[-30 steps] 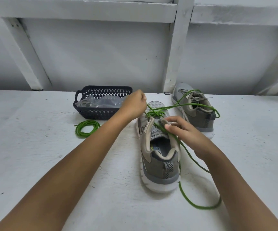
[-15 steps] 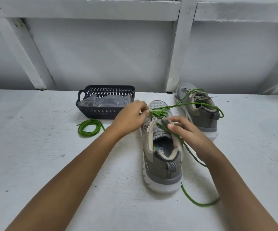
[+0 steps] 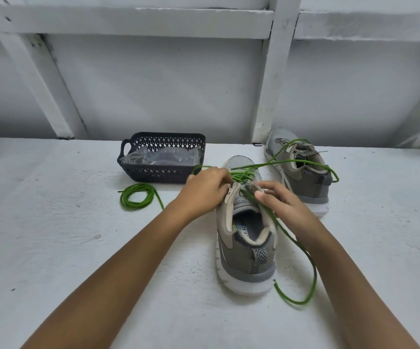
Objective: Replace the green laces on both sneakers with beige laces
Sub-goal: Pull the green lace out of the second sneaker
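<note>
1. White table (image 3: 52, 248) under the lot, both hands working above it
2. near sneaker (image 3: 246, 248), heel toward the camera, sitting right between the two sets of fingers
3. far sneaker (image 3: 304, 177) is beyond the right fingers and clear of them, with a greyish lace (image 3: 302, 150) in its eyelets
4. Dark basket (image 3: 163, 176) just past the left fingers, not touching, clear plastic bag (image 3: 161, 158) inside
5. left hand (image 3: 204, 190): fingers curled in, pinching the green lace (image 3: 241, 176) at the left eyelet row
6. right hand (image 3: 279, 200): thumb and forefinger clamped on the right eyelet flap of the near sneaker
7. That green lace sits loose in the top eyelets, runs under the right thumb and loops down to the table by the heel; another strand drapes over the far sneaker
8. coiled green lace (image 3: 124, 199) lies on the table left of the left fingers, well apart
</note>
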### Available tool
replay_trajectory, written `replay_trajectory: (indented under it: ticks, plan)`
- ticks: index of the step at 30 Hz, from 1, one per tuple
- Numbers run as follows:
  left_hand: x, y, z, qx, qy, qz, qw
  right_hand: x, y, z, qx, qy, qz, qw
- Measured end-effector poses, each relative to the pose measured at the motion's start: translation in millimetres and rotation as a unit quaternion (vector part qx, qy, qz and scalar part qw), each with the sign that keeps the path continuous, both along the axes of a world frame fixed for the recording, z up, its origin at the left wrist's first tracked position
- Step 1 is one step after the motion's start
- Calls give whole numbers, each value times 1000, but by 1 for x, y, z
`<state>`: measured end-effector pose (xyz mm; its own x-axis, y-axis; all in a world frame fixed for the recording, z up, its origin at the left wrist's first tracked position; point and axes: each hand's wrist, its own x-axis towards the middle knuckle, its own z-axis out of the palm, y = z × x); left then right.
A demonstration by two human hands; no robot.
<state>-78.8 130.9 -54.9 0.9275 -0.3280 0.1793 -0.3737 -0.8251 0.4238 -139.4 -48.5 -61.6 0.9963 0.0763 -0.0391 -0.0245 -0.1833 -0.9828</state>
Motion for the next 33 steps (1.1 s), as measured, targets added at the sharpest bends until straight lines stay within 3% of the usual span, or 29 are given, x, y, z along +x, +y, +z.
replay_trajectory:
  ticks: [4, 6, 9, 11, 12, 14, 17, 19, 20, 22, 25, 28, 31, 33]
  plan:
    - [-1, -3, -4, -44, -25, 17, 999, -1, -2, -1, -6, 1, 0, 1000]
    - [-3, -1, 3, -128, -51, 50, 989, -1, -2, -1, -6, -1, 0, 1000]
    - [-1, 14, 18, -331, -59, 162, 928, -1, -3, -2, -15, 4, -5, 1000]
    - [2, 23, 23, -414, -67, 204, 884, 0, -3, -3, -14, 8, -7, 1000]
    - [1, 26, 24, -411, -79, 204, 885, 1, -3, -2, -13, 9, -8, 1000]
    - [-2, 24, 23, -338, -106, 167, 920, 1, -2, -2, -10, 10, -8, 1000]
    - [-4, 16, 11, -104, -178, 56, 977, 0, -3, -2, -15, 13, -6, 1000]
    - [-3, 7, 3, 36, -148, 9, 988, 0, -3, -2, -12, 12, -5, 1000]
    - [-3, 3, -1, 48, -107, 1, 993, 0, -3, -2, -11, 12, -4, 1000]
    - [-3, -2, -4, -27, -34, 7, 999, 0, -3, -2, -15, 14, -2, 1000]
    - [-3, -6, -3, -111, -12, 37, 993, -2, -3, -1, -9, 13, -2, 1000]
    - [1, 2, 4, -226, -45, 122, 965, -2, -2, 0, -5, 12, -1, 1000]
    - [4, 16, 13, -370, -124, 232, 891, -2, -2, -1, 5, 7, 1, 1000]
    - [3, 22, 14, -347, -175, 228, 892, -2, -1, 0, 8, 4, 2, 1000]
